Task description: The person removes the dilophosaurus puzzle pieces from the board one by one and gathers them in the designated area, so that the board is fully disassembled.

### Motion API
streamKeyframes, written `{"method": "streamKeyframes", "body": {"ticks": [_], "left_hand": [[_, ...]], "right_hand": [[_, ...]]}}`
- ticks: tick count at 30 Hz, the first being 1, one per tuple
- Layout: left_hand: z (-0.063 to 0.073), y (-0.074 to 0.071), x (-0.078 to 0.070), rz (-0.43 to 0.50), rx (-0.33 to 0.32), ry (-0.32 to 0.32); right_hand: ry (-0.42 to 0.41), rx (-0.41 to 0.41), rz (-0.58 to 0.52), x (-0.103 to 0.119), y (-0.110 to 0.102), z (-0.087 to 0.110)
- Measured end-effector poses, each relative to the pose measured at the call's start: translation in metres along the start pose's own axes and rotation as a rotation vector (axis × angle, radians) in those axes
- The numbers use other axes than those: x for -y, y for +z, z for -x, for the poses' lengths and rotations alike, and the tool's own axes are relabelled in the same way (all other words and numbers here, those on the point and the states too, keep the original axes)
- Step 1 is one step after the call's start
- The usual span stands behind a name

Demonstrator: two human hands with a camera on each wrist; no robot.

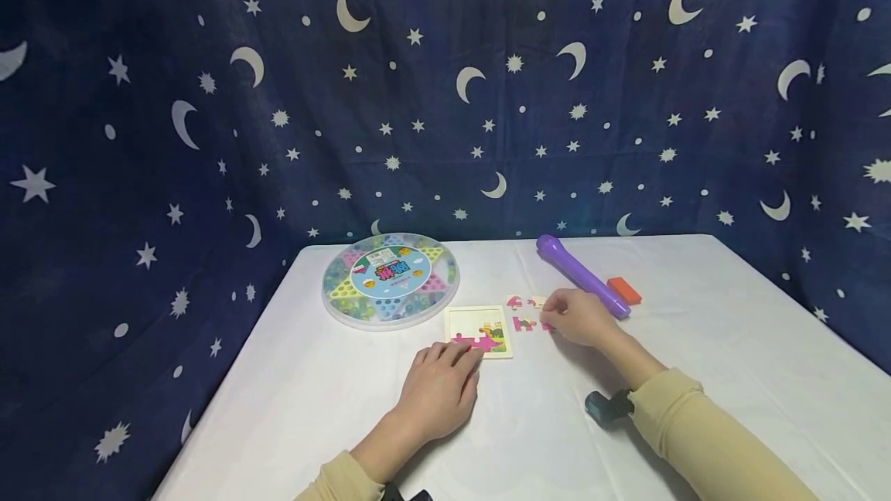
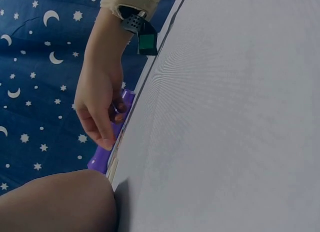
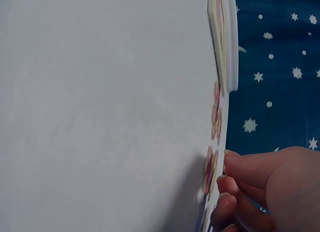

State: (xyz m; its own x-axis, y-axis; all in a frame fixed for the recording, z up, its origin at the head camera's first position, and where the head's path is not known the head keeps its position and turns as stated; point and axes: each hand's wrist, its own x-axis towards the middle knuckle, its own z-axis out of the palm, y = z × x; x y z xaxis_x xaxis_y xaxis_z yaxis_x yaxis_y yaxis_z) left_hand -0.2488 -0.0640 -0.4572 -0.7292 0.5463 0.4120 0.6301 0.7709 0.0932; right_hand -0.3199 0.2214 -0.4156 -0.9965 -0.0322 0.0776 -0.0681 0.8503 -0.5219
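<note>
A small square puzzle board (image 1: 480, 308) with a pale frame lies mid-table, with pink and green pieces (image 1: 493, 337) fitted along its lower part. My left hand (image 1: 440, 391) rests at the board's near left edge, its fingers loosely bent over the frame. To the right of the board lie several loose jigsaw pieces (image 1: 524, 324), pink and cream. Over the rightmost of them, my right hand (image 1: 576, 317) pinches a puzzle piece between thumb and index finger; the fingers mostly hide it. In the right wrist view, loose pieces (image 3: 210, 171) lie right beside the fingertips.
A round Chinese checkers set (image 1: 391, 282) with a clear cover lies at the back left. Beyond my right hand lie a purple microphone-shaped toy (image 1: 581, 275) and an orange block (image 1: 624, 291). A starry dark blue curtain (image 1: 445, 138) hangs behind the white-covered table (image 1: 292, 408).
</note>
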Motion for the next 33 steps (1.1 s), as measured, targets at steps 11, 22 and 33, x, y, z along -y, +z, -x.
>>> {"method": "streamKeyframes", "body": {"ticks": [11, 22, 33], "left_hand": [[-0.001, 0.001, -0.001, -0.02, 0.002, 0.006], [0.0, 0.0, 0.0, -0.021, -0.003, 0.017], [0.001, 0.0, 0.001, -0.023, -0.008, 0.017]], "right_hand": [[-0.088, 0.069, -0.01, 0.029, 0.009, -0.002], [-0.321, 0.134, 0.024, 0.054, 0.026, -0.001], [-0.257, 0.208, 0.061, 0.066, 0.034, -0.002]]}}
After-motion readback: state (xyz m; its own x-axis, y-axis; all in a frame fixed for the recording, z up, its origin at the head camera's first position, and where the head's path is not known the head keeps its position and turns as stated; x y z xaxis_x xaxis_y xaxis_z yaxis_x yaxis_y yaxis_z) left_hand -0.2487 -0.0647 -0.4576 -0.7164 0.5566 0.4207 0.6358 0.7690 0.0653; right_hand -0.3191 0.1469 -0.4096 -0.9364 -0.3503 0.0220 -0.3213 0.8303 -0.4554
